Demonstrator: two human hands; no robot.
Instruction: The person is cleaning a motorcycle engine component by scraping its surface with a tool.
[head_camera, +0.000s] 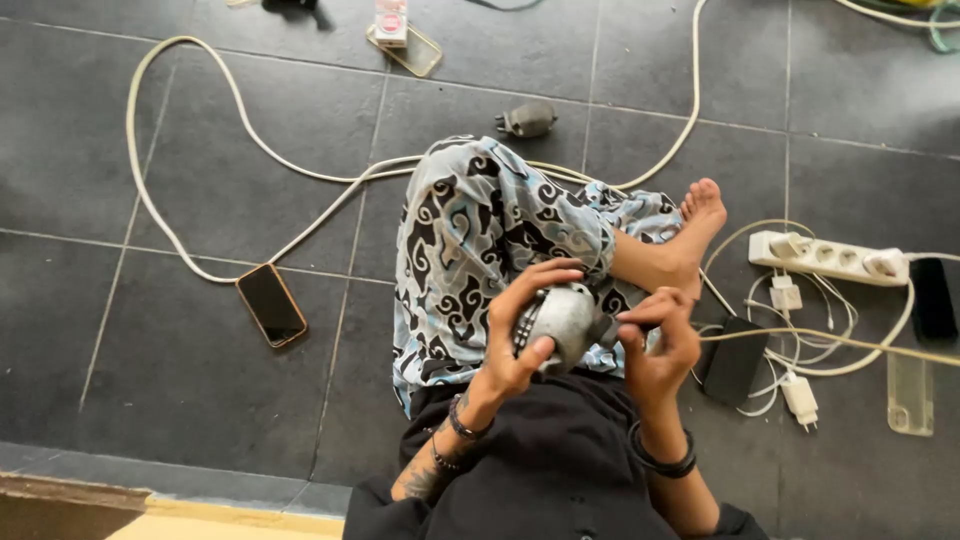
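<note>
- Left hand (520, 335) wraps the grey metal part (567, 322): fingers (545, 272) curl over the top, thumb presses its lower face. Closed, gripping it.
- Right hand (660, 345) sits at the part's right end, fingers (640, 312) pinched shut on something small there. Can't tell what; too small to see.
- Part is held over the lap, just above the black shirt (560, 460), in front of the patterned trousers (480, 250).
- Key relation: part lies directly between the two hands, long axis roughly left-right. Left hand carries it, right hand works on the end. Left is nearer to the body of the part; right only touches the tip.
- Look of the part: rounded, dull silver housing, like a small motor casing, dark ribbed or slotted band on its left side. Looks rigid and heavy for its size.
- Bare foot (698, 225) crossed to the right, beyond the hands.
- On the tiled floor (180, 380): phone (271, 304) lying flat to the left, well apart from the hands.
- Right side: black block (733, 360), white chargers (798, 395), white power strip (828, 257).
- Further out: white cable (190, 255) looping across the floor, a small grey part (527, 120) beyond the knee, clear phone case (410, 48) at the top edge.
</note>
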